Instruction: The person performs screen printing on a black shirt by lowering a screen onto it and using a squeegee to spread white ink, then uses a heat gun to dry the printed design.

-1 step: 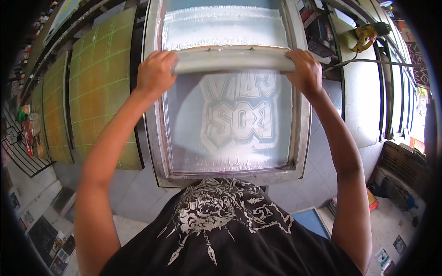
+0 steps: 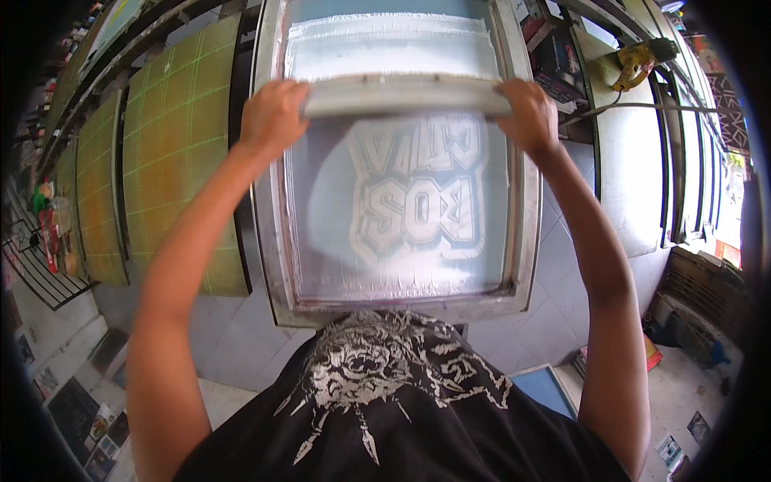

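Note:
A metal-framed printing screen [image 2: 524, 241] lies flat in front of me, its pale mesh showing a white block-letter design. Across its upper part sits a long grey squeegee [image 2: 405, 96]. My left hand [image 2: 271, 116] grips the squeegee's left end and my right hand [image 2: 528, 112] grips its right end. Wet white ink [image 2: 393, 44] coats the mesh beyond the blade. My black printed shirt fills the lower middle of the view.
Yellow-green gridded platens [image 2: 181, 145] run along the left. A white table [image 2: 626, 161] with a yellow power tool [image 2: 634, 60] stands on the right. Bottles sit at the far left, and papers lie on the tiled floor below.

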Action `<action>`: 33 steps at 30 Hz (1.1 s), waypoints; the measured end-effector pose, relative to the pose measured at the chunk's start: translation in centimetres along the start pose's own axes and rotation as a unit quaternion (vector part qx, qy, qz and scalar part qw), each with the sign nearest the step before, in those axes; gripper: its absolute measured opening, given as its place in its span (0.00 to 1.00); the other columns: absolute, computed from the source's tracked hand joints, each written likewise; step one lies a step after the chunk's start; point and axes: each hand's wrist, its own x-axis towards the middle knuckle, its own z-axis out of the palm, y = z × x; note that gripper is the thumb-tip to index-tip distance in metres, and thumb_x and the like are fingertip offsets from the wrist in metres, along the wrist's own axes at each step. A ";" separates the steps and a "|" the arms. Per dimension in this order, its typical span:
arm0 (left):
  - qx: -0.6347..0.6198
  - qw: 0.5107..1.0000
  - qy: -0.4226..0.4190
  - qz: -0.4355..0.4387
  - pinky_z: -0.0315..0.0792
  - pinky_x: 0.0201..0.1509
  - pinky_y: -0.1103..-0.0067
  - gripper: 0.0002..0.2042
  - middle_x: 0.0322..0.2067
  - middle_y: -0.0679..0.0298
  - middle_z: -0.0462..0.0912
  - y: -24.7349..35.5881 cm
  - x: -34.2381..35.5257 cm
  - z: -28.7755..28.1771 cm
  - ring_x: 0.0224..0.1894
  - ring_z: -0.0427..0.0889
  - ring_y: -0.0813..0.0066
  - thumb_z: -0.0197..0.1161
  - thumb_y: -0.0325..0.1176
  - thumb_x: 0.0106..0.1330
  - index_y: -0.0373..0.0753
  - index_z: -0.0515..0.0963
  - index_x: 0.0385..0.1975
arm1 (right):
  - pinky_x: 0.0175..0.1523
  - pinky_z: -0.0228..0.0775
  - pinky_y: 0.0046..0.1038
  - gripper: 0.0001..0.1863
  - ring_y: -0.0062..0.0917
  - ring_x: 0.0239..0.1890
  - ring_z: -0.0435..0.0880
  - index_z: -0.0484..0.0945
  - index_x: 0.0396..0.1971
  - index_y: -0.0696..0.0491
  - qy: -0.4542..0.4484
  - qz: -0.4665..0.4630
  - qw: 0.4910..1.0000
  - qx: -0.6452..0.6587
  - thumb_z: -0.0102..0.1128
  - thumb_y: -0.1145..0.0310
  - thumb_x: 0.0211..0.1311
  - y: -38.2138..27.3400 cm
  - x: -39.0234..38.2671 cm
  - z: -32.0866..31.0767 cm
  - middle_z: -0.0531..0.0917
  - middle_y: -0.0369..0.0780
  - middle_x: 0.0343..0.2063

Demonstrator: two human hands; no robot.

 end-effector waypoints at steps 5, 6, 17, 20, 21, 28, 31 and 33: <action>-0.147 0.972 -0.178 -0.044 0.76 0.44 0.68 0.19 0.34 0.48 0.85 -5.8 10.1 -3.1 0.39 0.85 0.52 0.74 0.38 0.47 0.34 0.83 0.37 | 0.52 0.75 0.42 0.33 0.46 0.43 0.84 0.83 0.44 0.56 -0.149 -0.020 0.989 0.001 0.76 0.48 0.40 4.8 11.4 -1.8 0.86 0.49 0.39; -0.111 0.985 -0.128 -0.034 0.76 0.44 0.67 0.19 0.33 0.48 0.85 -5.9 9.7 -3.4 0.39 0.84 0.51 0.74 0.38 0.48 0.34 0.83 0.37 | 0.50 0.76 0.40 0.32 0.46 0.42 0.85 0.84 0.44 0.56 -0.114 -0.016 0.993 -0.015 0.76 0.49 0.42 4.0 11.1 -2.9 0.86 0.50 0.38; -0.061 0.995 -0.044 -0.064 0.78 0.44 0.65 0.17 0.39 0.58 0.84 12.2 -13.2 -14.5 0.41 0.83 0.56 0.68 0.21 0.46 0.39 0.83 0.39 | 0.42 0.79 0.35 0.18 0.35 0.39 0.84 0.83 0.35 0.49 0.028 0.019 0.999 0.022 0.70 0.75 0.37 -10.8 -14.5 -13.3 0.84 0.39 0.33; -0.088 0.991 -0.075 -0.065 0.79 0.45 0.67 0.19 0.38 0.59 0.83 15.6 -19.9 -13.7 0.43 0.83 0.59 0.68 0.21 0.43 0.38 0.82 0.39 | 0.42 0.79 0.35 0.18 0.35 0.40 0.84 0.82 0.33 0.51 -0.062 0.069 0.995 0.039 0.66 0.78 0.35 -14.9 -21.3 -13.6 0.84 0.38 0.35; -0.100 0.991 -0.072 -0.057 0.78 0.46 0.68 0.19 0.38 0.59 0.83 16.4 -21.4 -13.4 0.44 0.82 0.59 0.68 0.20 0.42 0.38 0.82 0.39 | 0.42 0.79 0.36 0.17 0.36 0.40 0.83 0.81 0.33 0.52 -0.060 0.075 0.994 0.053 0.67 0.78 0.35 -16.2 -22.6 -13.6 0.84 0.39 0.35; -0.108 0.991 -0.062 -0.057 0.78 0.46 0.69 0.18 0.36 0.58 0.83 18.1 -25.0 -10.4 0.42 0.82 0.58 0.64 0.18 0.40 0.36 0.81 0.36 | 0.40 0.79 0.32 0.18 0.32 0.37 0.83 0.81 0.34 0.52 -0.061 0.073 0.994 0.052 0.67 0.77 0.36 -17.5 -26.2 -11.6 0.82 0.36 0.33; -0.089 0.995 -0.036 -0.026 0.78 0.45 0.71 0.17 0.35 0.60 0.82 18.1 -25.7 -9.3 0.41 0.81 0.59 0.61 0.17 0.42 0.36 0.81 0.36 | 0.40 0.78 0.31 0.18 0.31 0.37 0.82 0.81 0.34 0.52 -0.023 0.045 0.999 0.019 0.66 0.77 0.36 -17.3 -27.5 -9.9 0.82 0.36 0.33; -0.085 0.996 -0.028 -0.019 0.78 0.44 0.71 0.17 0.35 0.60 0.82 17.8 -25.9 -8.8 0.40 0.81 0.60 0.60 0.16 0.43 0.36 0.81 0.36 | 0.39 0.79 0.31 0.19 0.30 0.36 0.82 0.81 0.35 0.51 -0.027 0.041 0.999 0.021 0.65 0.78 0.35 -17.1 -27.2 -10.0 0.82 0.35 0.33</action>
